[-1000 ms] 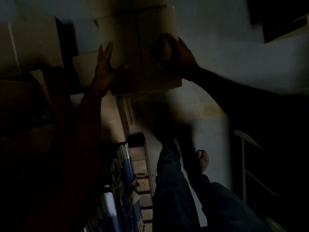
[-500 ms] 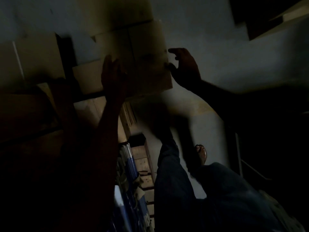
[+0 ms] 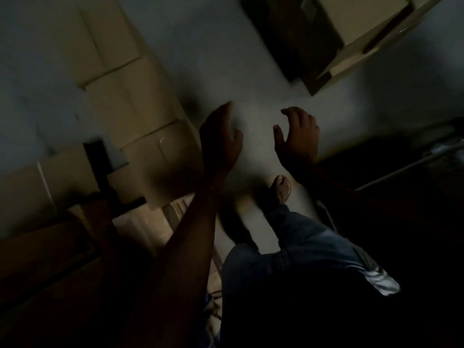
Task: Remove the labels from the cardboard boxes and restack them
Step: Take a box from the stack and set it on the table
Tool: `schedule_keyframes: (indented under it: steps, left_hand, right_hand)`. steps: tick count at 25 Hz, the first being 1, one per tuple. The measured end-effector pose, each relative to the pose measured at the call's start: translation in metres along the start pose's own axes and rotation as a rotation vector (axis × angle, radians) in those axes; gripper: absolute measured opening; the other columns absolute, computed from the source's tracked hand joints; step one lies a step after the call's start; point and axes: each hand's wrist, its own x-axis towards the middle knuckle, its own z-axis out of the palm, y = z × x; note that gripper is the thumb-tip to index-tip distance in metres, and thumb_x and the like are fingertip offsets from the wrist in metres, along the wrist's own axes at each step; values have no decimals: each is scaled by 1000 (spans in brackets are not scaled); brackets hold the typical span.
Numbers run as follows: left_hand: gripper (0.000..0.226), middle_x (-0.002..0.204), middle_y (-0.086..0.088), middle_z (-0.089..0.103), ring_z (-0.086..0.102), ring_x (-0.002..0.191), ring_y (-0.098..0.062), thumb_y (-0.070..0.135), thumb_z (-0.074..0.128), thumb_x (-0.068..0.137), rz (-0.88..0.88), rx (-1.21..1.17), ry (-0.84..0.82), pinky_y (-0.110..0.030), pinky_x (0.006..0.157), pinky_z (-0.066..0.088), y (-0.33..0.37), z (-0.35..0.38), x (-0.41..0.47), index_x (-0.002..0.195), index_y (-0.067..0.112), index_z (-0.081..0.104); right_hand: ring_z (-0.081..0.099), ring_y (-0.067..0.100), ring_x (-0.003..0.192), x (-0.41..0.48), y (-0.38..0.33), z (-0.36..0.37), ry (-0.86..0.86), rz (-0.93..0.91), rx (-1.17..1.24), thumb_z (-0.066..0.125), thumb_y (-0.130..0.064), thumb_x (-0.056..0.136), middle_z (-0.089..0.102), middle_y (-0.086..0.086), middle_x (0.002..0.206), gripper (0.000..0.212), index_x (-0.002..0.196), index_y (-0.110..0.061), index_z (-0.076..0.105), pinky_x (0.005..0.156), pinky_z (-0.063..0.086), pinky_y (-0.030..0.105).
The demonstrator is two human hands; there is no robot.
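Dim, blurred view. Left hand point(image 3: 221, 139) near centre, fingers straight, holding nothing. Right hand point(image 3: 298, 136) at its 3 o'clock, fingers loosely curled, empty. Stack of cardboard boxes point(image 3: 130, 96) at 10 o'clock from hands, apart from both. Another box point(image 3: 364, 28) at 1 o'clock, by top edge. Sandalled foot point(image 3: 282, 188) at 6 o'clock, on pale floor point(image 3: 251, 79). Labels too dark to make out.
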Motion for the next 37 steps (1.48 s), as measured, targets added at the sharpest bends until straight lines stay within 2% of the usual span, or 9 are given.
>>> schedule_keyframes:
  steps: [6,10,13,18,21,26,30,33,37]
  left_hand:
    - [64,152,-10,50,45,141,-25,23,65,94,64,-39,-93,-43,115,39,115,36,109,153,14,43]
    - [63,154,-7,47,43,142,-24,22,65,95,115,-45,-165,-41,117,35,162,45,179,154,18,42]
    - [61,152,-8,50,46,140,-25,21,65,94,178,-62,-184,-43,116,38,176,57,234,152,17,45]
    - [61,148,-7,53,49,136,-27,18,67,91,339,-45,-319,-47,112,42,170,93,346,149,16,50]
    - [60,151,-7,50,46,139,-27,15,67,92,435,-16,-452,-45,114,38,159,122,413,149,16,49]
    - [59,152,-4,49,45,140,-24,13,65,92,579,11,-632,-43,115,38,138,172,505,149,18,49]
    - [55,151,-7,50,43,140,-27,18,62,95,655,42,-717,-43,116,36,124,231,546,149,16,49]
    - [53,153,-9,49,42,142,-31,26,58,99,701,79,-730,-45,118,33,110,283,561,149,13,50]
    - [58,165,-7,31,24,153,-29,33,53,102,741,217,-761,-46,123,22,101,332,570,156,16,39]
  right_hand:
    - [48,32,132,82,63,-77,28,60,-15,58,-36,101,55,10,145,43,140,-16,56,108,39,46]
    - [48,32,131,137,84,-110,82,137,0,58,-36,102,55,10,144,43,140,-16,55,106,42,47]
    - [50,31,128,175,97,-117,118,176,34,60,-35,100,57,10,141,43,138,-16,57,104,45,46]
    - [49,31,129,259,106,-100,146,348,76,62,-31,99,58,9,140,42,138,-15,59,105,46,45]
    - [46,31,135,307,107,-80,165,496,68,62,-29,100,55,9,145,43,140,-16,57,110,43,45]
    - [39,33,141,364,113,-37,69,714,47,66,-31,98,47,9,153,52,146,-18,51,113,43,47]
    - [34,36,145,399,140,8,-48,752,16,73,-39,92,39,12,160,69,152,-18,46,115,41,51]
    - [25,39,151,419,171,41,-99,721,-16,75,-40,90,28,14,166,81,157,-18,36,120,34,55]
    - [11,42,156,424,204,71,-110,722,-67,75,-41,91,14,16,171,87,162,-20,28,125,18,55]
